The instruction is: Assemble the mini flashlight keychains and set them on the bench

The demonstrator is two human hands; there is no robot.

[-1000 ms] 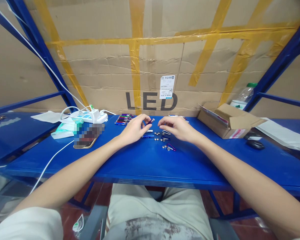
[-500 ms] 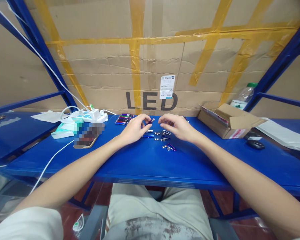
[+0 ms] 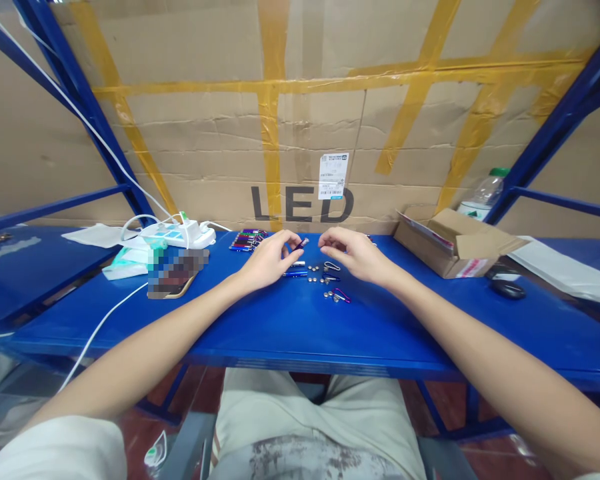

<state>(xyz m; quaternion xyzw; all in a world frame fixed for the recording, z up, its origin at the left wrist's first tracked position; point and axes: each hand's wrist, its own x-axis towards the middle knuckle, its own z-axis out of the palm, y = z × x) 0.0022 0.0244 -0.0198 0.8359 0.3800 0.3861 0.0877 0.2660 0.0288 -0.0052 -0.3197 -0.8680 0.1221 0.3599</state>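
My left hand (image 3: 273, 259) pinches a small dark purple metal tube (image 3: 302, 244) between thumb and fingers, its pale end pointing up and right. Across a short gap is my right hand (image 3: 353, 252), fingers curled and thumb near the index fingertip; anything between them is too small to make out. Below the hands lie a blue metal tube (image 3: 296, 274) and a silver one (image 3: 298, 264), partly behind my left hand. Beside them are small groups of silver button cells (image 3: 312, 279) and several carabiner clips: silver (image 3: 332, 266), blue (image 3: 331, 277) and purple (image 3: 342, 297).
Several coloured tubes with clips (image 3: 248, 240) lie in a row behind my left hand. A phone (image 3: 177, 275), tissue pack (image 3: 127, 259) and power strip (image 3: 180, 232) are left. At right stand an open cardboard box (image 3: 430, 250), black mouse (image 3: 508, 289) and bottle (image 3: 484, 193). Large cardboard (image 3: 205, 147) backs the table.
The view has shifted slightly. Both hands keep nearly the same place and pose, with the purple tube still in my left fingers and the parts on the table unmoved.
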